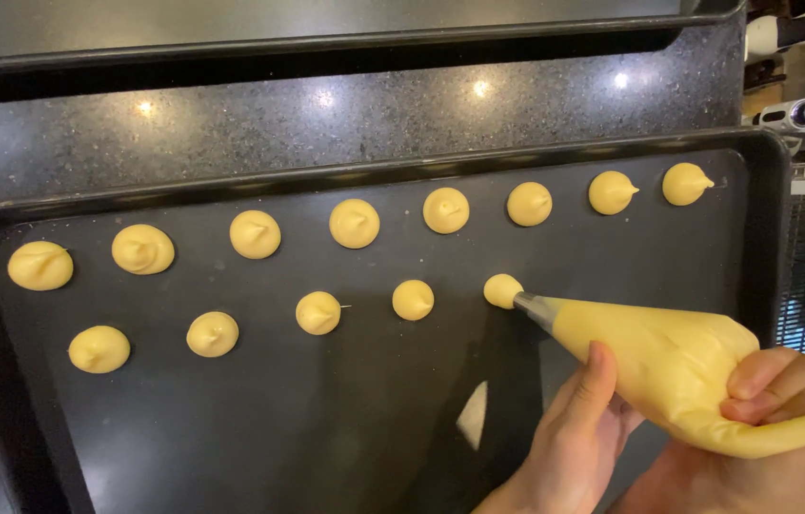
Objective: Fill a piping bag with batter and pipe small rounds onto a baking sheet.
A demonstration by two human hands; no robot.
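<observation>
We had only one view, from the head camera, looking steeply down and slightly forward from close range. A dark baking tray (231,419) filled most of the frame, tilted so its far rim climbed towards the upper right. Beyond it ran a speckled counter (374,114), and our hands entered at the lower right.
</observation>
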